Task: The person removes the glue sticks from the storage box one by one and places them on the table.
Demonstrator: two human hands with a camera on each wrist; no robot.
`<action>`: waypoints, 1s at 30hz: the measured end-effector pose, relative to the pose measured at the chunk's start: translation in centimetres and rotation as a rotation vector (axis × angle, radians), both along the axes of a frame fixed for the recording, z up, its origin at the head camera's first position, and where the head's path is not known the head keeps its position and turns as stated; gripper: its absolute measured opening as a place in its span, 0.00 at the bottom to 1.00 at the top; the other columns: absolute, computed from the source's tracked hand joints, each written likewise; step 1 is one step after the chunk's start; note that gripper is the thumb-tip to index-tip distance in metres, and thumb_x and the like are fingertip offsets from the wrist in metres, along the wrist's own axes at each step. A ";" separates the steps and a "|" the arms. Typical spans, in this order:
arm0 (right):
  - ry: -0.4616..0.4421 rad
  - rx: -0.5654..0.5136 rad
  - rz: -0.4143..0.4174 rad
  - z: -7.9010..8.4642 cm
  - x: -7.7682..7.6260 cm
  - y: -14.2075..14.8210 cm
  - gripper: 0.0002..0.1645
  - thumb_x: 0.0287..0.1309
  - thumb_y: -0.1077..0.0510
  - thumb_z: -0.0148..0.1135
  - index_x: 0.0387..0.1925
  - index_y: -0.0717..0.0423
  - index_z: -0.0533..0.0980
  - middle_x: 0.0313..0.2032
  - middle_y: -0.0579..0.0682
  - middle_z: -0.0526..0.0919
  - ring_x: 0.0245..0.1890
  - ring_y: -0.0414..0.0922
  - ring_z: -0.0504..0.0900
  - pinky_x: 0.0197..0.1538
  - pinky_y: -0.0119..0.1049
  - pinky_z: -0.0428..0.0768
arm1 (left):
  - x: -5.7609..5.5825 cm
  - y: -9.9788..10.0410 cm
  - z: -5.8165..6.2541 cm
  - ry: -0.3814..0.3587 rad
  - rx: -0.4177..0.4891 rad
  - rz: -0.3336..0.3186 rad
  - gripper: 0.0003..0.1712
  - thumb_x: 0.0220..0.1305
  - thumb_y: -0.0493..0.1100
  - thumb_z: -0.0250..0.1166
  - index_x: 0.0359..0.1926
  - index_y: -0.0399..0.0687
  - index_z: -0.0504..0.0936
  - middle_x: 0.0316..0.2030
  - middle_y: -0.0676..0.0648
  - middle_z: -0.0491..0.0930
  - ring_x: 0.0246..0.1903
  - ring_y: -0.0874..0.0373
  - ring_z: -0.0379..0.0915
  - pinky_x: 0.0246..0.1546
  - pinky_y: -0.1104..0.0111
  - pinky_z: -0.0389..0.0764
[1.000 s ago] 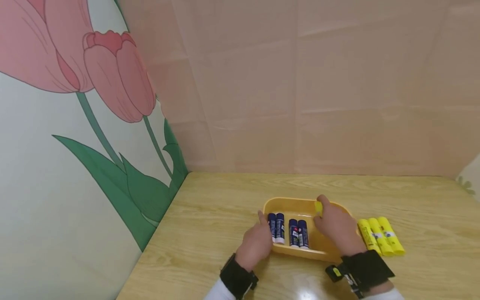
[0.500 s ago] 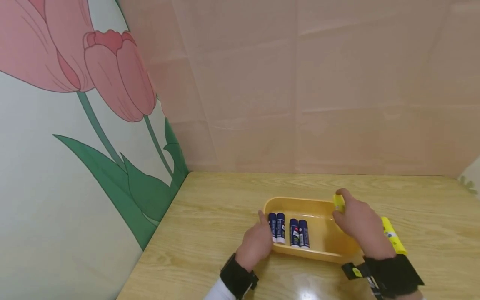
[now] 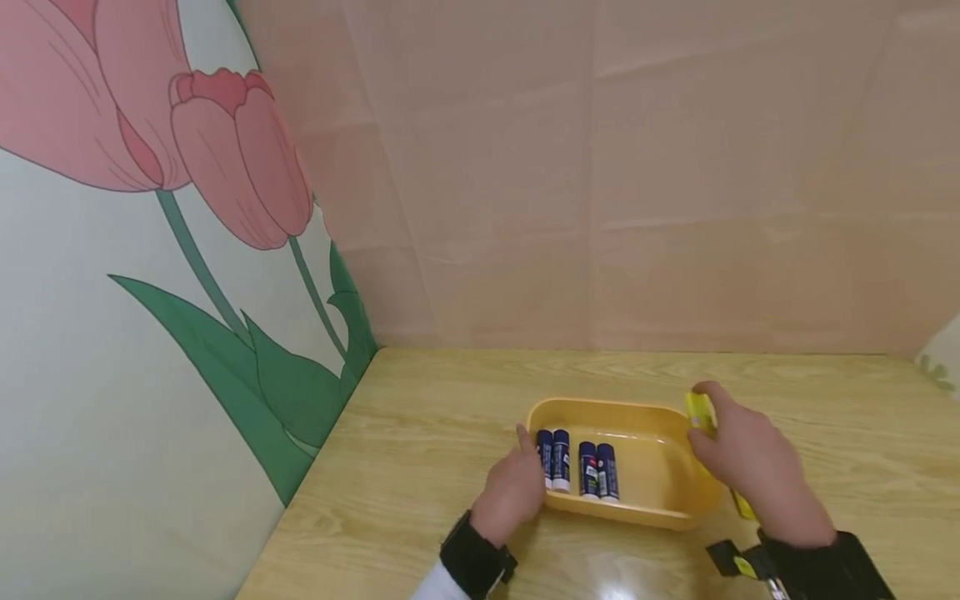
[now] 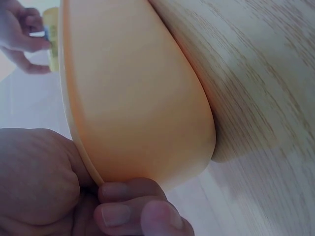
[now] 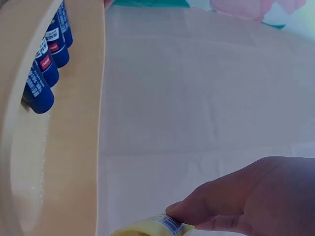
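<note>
My left hand (image 3: pixel 512 485) grips the left end of a yellow plastic tray (image 3: pixel 637 512); in the left wrist view its fingers curl against the tray's wall (image 4: pixel 138 98). Several dark blue glue sticks (image 3: pixel 589 471) with white ends lie side by side in the tray's left half. My right hand (image 3: pixel 753 454) pinches a yellow glue stick (image 3: pixel 701 413) between thumb and fingers, over the tray's right end. The right wrist view shows this yellow stick (image 5: pixel 152 227) with a barcode label, beside the tray's rim. Another yellow stick (image 3: pixel 742 505) peeks out from under my right hand.
The tray stands on a wood-grain table (image 3: pixel 420 433). Behind the table hangs a creased pinkish-brown sheet (image 3: pixel 600 183). At the left is a wall panel (image 3: pixel 67 375) with painted tulips.
My right hand has moved rightward from over the tray's inside to its right end, still holding the yellow glue stick. It now covers most of the yellow sticks on the table. My left hand stays put.
</note>
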State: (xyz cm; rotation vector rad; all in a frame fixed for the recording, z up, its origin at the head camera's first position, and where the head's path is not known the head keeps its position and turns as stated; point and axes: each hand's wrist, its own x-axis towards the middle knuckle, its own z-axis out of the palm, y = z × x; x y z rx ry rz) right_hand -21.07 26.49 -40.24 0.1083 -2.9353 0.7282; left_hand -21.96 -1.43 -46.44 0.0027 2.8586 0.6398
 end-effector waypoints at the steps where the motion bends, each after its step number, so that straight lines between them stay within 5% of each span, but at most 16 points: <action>1: -0.005 0.000 -0.001 0.1 0.1 0.0 0.38 0.60 0.54 0.53 0.70 0.59 0.56 0.17 0.48 0.67 0.15 0.45 0.66 0.16 0.38 0.64 | 0.0 0.0 0.0 0.003 -0.005 -0.002 0.38 0.76 0.40 0.49 0.80 0.44 0.43 0.25 0.45 0.72 0.20 0.54 0.68 0.19 0.65 0.69; 12: -0.026 0.004 0.013 0.5 1.2 0.8 0.37 0.62 0.54 0.52 0.70 0.59 0.56 0.15 0.47 0.66 0.14 0.44 0.65 0.16 0.37 0.62 | 0.1 -0.3 -0.2 0.021 -0.035 -0.022 0.40 0.74 0.38 0.52 0.80 0.42 0.44 0.26 0.45 0.73 0.21 0.54 0.68 0.20 0.66 0.69; 30: -0.152 -0.009 -0.018 -0.4 -0.7 5.8 0.39 0.64 0.55 0.50 0.71 0.64 0.50 0.19 0.50 0.66 0.15 0.45 0.63 0.19 0.39 0.64 | 0.0 -0.8 0.2 0.060 -0.105 -0.046 0.41 0.72 0.36 0.54 0.79 0.39 0.45 0.26 0.44 0.75 0.21 0.56 0.68 0.21 0.67 0.71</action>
